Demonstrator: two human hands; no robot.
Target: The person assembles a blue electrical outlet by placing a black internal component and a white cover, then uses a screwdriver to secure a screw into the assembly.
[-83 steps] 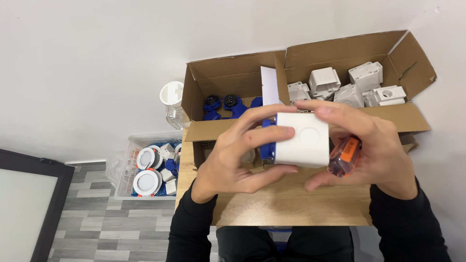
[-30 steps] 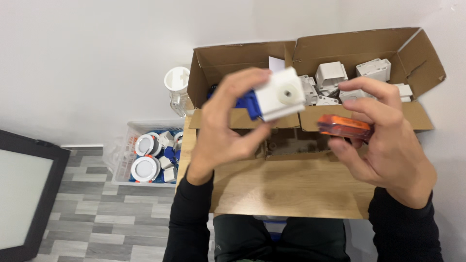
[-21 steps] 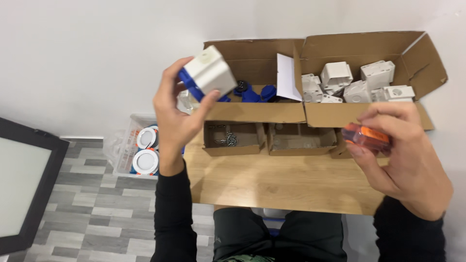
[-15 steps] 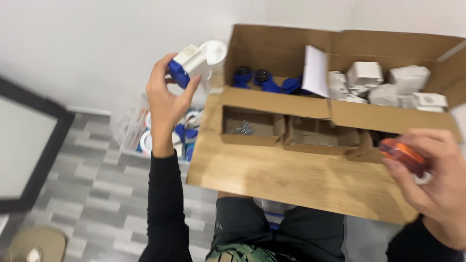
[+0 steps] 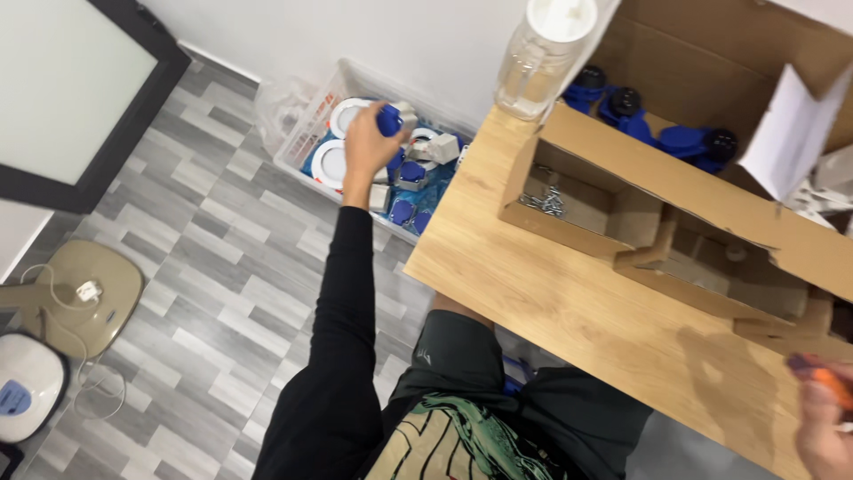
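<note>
My left hand (image 5: 362, 149) reaches down over a clear plastic bin (image 5: 306, 116) on the floor, left of the table. Its fingers close on a blue and white boxy part (image 5: 393, 119), held just above several similar blue and white parts and white round rings in the bin. My right hand (image 5: 822, 431) is at the bottom right corner, partly cut off by the frame. It grips a small orange tool (image 5: 831, 382) above the table's near edge.
A wooden table (image 5: 569, 293) carries an open cardboard box (image 5: 613, 147) with compartments, blue parts (image 5: 675, 138) and a few screws (image 5: 542, 203). A clear plastic jar (image 5: 540, 55) stands at the table's corner. On the grey floor lie a dark-framed panel (image 5: 71, 89) and a beige base (image 5: 84, 302).
My left hand carried the blue and white part from above the box leftward and down to the floor bin. My right hand, with the orange tool, dropped to the lower right.
</note>
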